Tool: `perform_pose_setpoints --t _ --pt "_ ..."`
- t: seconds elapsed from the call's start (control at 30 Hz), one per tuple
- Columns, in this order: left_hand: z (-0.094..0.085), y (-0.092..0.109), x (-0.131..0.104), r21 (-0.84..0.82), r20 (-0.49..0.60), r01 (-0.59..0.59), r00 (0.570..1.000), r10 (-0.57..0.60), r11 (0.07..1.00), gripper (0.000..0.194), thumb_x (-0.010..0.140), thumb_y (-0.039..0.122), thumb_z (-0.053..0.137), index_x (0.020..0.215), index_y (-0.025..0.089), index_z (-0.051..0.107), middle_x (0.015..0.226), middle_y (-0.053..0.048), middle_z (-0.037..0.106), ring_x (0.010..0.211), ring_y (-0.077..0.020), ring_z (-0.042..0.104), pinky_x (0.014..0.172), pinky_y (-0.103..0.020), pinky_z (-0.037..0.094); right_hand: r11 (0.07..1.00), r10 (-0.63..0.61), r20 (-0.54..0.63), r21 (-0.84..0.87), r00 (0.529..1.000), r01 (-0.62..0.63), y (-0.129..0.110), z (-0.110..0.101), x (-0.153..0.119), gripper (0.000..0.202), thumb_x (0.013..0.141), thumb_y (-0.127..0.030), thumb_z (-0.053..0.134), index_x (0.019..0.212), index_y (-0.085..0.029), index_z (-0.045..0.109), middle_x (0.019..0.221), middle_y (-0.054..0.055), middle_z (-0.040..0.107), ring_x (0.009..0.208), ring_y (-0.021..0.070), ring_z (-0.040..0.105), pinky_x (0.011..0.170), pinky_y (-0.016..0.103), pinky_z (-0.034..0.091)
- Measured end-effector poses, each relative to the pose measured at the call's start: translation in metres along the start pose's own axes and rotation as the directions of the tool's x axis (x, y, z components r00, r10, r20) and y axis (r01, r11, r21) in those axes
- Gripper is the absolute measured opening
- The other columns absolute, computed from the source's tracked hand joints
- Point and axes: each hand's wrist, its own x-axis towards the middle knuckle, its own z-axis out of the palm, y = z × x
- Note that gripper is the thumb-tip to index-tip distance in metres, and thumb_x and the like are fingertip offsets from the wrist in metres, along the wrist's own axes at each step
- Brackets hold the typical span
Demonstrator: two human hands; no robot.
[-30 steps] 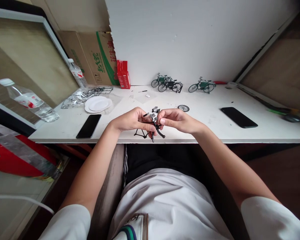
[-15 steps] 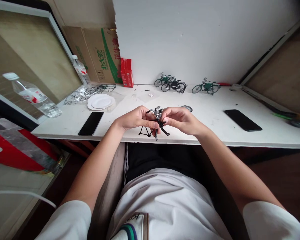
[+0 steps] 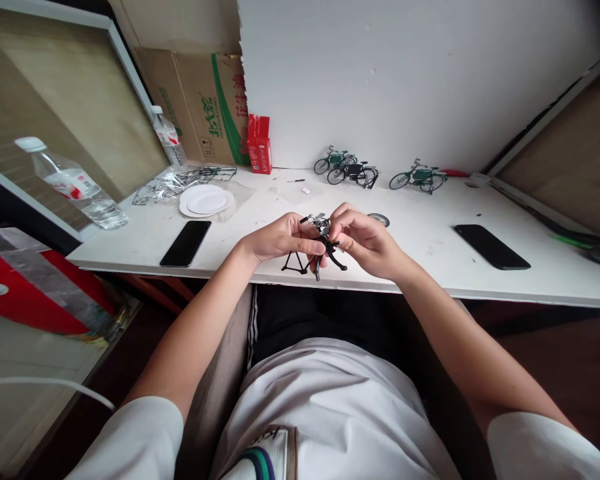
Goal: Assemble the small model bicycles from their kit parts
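A black model bicycle frame (image 3: 295, 265) with a fork and silvery handlebars is held just above the table's front edge. My left hand (image 3: 285, 239) grips it, thumb pressed across the frame near the head of the fork. From the other side my right hand (image 3: 364, 240) has thumb and index finger bent in at the handlebar and fork area; the fingertips touch the model there. Whether a small part sits between those fingertips I cannot make out. Behind my right hand a loose spoked wheel (image 3: 380, 219) lies on the white table, partly covered.
Finished model bicycles, one black (image 3: 353, 175) and two green (image 3: 420, 177), stand at the back. Phones lie left (image 3: 186, 244) and right (image 3: 493, 247). White discs (image 3: 206, 200), plastic wrapping, a red box (image 3: 259, 145) and water bottles (image 3: 77, 187) are on the left.
The whole view has shifted slightly, so the table things sit a little further right. My left hand keeps its grip on the bicycle frame; my right fingers have shifted slightly at the handlebar area.
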Motion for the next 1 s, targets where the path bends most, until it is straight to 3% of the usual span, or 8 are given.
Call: perform_pose_setpoints --t 0.2,0.43,0.67,0.87,1.0 --pt "0.001 -0.01 0.005 -0.047 0.03 -0.055 0.998 0.056 0.997 0.045 0.08 0.054 0.094 0.089 0.012 0.081 0.088 -0.015 0.083 0.07 -0.0218 0.078 0.071 -0.033 0.067 0.991 -0.13 -0.033 -0.041 0.991 0.129 0.001 0.003 0.002 0.024 0.103 -0.051 0.071 0.1 -0.027 0.071 0.101 0.007 0.056 0.097 0.0232 0.059 0.086 0.039 0.057" --pt "0.006 -0.014 0.007 -0.137 0.024 -0.025 0.999 0.029 0.99 0.047 0.074 0.058 0.096 0.091 0.016 0.083 0.088 -0.012 0.082 0.069 -0.0213 0.077 0.072 -0.035 0.066 0.995 -0.096 -0.003 0.022 0.995 0.096 -0.001 0.005 0.0 0.022 0.103 -0.05 0.071 0.102 -0.028 0.071 0.105 0.006 0.054 0.087 0.0206 0.058 0.076 0.037 0.059" --pt "0.009 -0.032 0.017 -0.269 -0.064 -0.057 0.997 0.041 0.961 0.049 0.072 0.058 0.098 0.084 0.014 0.083 0.074 -0.009 0.076 0.076 -0.021 0.075 0.071 -0.03 0.06 0.993 -0.073 -0.003 -0.096 0.997 0.072 0.011 -0.007 0.001 0.024 0.104 -0.051 0.069 0.106 -0.027 0.072 0.106 0.007 0.059 0.092 0.0214 0.062 0.084 0.037 0.058" --pt "0.009 -0.06 0.028 -0.419 -0.136 -0.055 0.991 -0.003 0.906 0.05 0.069 0.055 0.1 0.083 0.011 0.081 0.064 -0.004 0.069 0.063 -0.0146 0.069 0.094 -0.037 0.06 0.995 -0.008 -0.015 -0.104 1.0 0.006 0.035 -0.014 0.002 0.029 0.103 -0.056 0.07 0.108 -0.028 0.073 0.108 0.008 0.062 0.098 0.0228 0.066 0.088 0.038 0.058" --pt "0.006 -0.076 0.031 -0.477 -0.151 -0.064 0.988 -0.011 0.876 0.041 0.078 0.047 0.094 0.072 0.011 0.076 0.065 -0.004 0.069 0.066 -0.0134 0.068 0.101 -0.037 0.058 0.996 0.064 -0.03 -0.068 0.998 -0.066 0.05 -0.013 0.002 0.032 0.102 -0.059 0.07 0.107 -0.028 0.074 0.109 0.008 0.064 0.1 0.0242 0.069 0.088 0.039 0.059"
